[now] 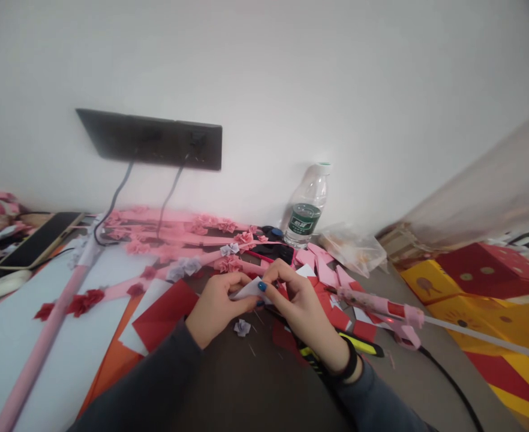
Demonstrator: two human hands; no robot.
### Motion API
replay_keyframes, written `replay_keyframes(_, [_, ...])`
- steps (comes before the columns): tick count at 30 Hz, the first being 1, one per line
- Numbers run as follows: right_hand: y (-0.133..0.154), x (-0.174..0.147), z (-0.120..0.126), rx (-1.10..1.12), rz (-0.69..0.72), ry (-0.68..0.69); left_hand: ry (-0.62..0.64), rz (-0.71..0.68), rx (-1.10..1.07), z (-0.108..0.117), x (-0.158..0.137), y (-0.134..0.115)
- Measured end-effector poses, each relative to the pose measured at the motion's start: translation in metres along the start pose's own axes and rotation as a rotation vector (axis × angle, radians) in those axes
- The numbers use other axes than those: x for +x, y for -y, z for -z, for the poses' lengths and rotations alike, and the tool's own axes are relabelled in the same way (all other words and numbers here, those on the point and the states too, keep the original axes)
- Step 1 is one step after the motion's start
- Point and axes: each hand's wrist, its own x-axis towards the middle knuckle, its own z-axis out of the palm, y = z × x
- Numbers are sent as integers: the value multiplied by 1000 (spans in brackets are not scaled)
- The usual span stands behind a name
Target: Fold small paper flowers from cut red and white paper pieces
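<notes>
Between my two hands is a small folded piece of white paper (pixel 249 288), pinched above the table's middle. My left hand (pixel 222 300) grips its left side, thumb and fingers pressed together. On the other side my right hand (pixel 298 300), with blue nail polish, pinches the paper's right end; part of the paper is hidden by the fingers. Just below lies a small pale folded paper flower (pixel 242 327) on the dark tabletop. Red paper sheets (pixel 165 315) lie left of my left hand, and a yellow-and-black utility knife (pixel 358 344) lies beneath my right forearm.
A pink glue gun (pixel 390 312) with a white stick and black cord lies right. Behind stands a water bottle (pixel 304 210) by the wall. Pink paper-wrapped branches with flowers (pixel 186 268) spread left, near a phone (pixel 42 240). Yellow and red boxes (pixel 466 300) stand right.
</notes>
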Motion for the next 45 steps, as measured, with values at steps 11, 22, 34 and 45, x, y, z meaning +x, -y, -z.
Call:
replay_keyframes(11, [0, -2, -5, -66, 0, 22, 2, -15, 156, 2, 0, -3])
replay_keyframes(22, [-3, 1, 5, -189, 38, -31, 147, 5, 175, 5, -1, -6])
replay_keyframes(34, [-3, 6, 19, -31, -48, -202, 44, -61, 137, 23, 3, -13])
replay_keyframes(45, [1, 1, 5, -2, -81, 59, 54, -245, 346, 12, 0, -5])
